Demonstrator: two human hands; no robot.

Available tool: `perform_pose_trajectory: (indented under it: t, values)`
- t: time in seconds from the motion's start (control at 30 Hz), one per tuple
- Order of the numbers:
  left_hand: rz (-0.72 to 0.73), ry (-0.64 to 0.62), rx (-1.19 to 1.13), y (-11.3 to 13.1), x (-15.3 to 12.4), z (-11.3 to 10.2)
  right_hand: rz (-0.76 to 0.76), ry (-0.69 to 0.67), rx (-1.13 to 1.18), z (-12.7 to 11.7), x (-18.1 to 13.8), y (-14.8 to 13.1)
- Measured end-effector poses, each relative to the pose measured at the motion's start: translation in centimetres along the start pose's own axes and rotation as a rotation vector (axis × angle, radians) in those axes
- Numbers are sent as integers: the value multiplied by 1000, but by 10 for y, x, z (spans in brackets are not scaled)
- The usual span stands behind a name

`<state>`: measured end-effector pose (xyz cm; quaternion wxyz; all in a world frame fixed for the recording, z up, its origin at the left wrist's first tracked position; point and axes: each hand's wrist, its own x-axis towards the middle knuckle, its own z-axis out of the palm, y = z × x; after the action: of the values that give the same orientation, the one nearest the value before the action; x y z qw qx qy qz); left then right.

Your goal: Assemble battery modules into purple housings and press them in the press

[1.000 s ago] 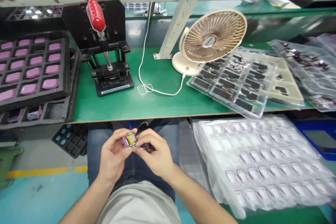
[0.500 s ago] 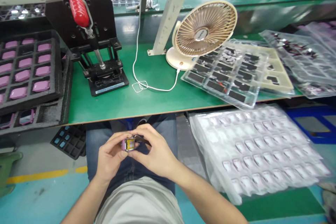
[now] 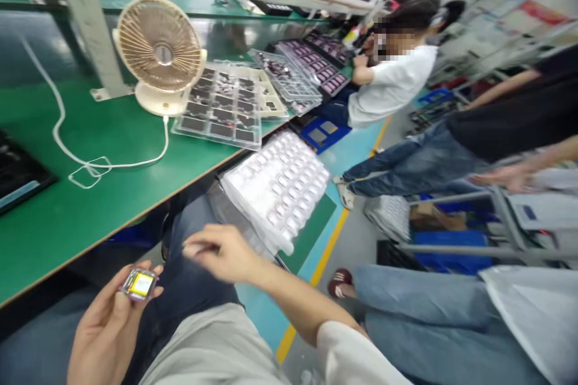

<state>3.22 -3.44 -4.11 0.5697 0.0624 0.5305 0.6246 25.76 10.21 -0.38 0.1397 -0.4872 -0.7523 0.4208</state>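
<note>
My left hand (image 3: 108, 319) holds a small purple watch case (image 3: 139, 284) between thumb and fingers, its open side turned up. Inside the case a bright yellow-edged part shows, with a pale shiny middle. My right hand (image 3: 226, 252) is apart from it, to the right and slightly higher, over my thigh. Its fingers are curled around a slim dark tool (image 3: 208, 246) that looks like tweezers; blur and the fingers hide most of it. Beyond the right hand lies a white plastic tray (image 3: 253, 183) with rows of small framed pieces.
A fan (image 3: 163, 54) stands on the green bench (image 3: 126, 192), its white cable (image 3: 58, 108) looping leftward. Clear compartment trays (image 3: 221, 109) lie beside it. At left is a black press base (image 3: 22, 174). A seated co-worker (image 3: 392, 81), a standing person (image 3: 510, 114) and a metal cart (image 3: 501, 222) are to the right.
The view has swung right. My right hand has come away from the watch case and moved rightward with the dark tool. The left hand keeps the case, now tilted up.
</note>
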Motion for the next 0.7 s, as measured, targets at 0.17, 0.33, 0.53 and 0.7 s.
perform_pose_trajectory:
  t: [0.17,0.33,0.53,0.7]
  values:
    - [-162,-117,39,-9,8,8,582,394,-319,-114,-8,111]
    - [-241,-120,86,-14,14,10,810,407,-426,-159,-5,184]
    - [-193,-127,67,-9,7,20,714,462,-362,-158,-10,195]
    - [-140,-143,17,-7,0,26,526,652,-226,-152,-17,163]
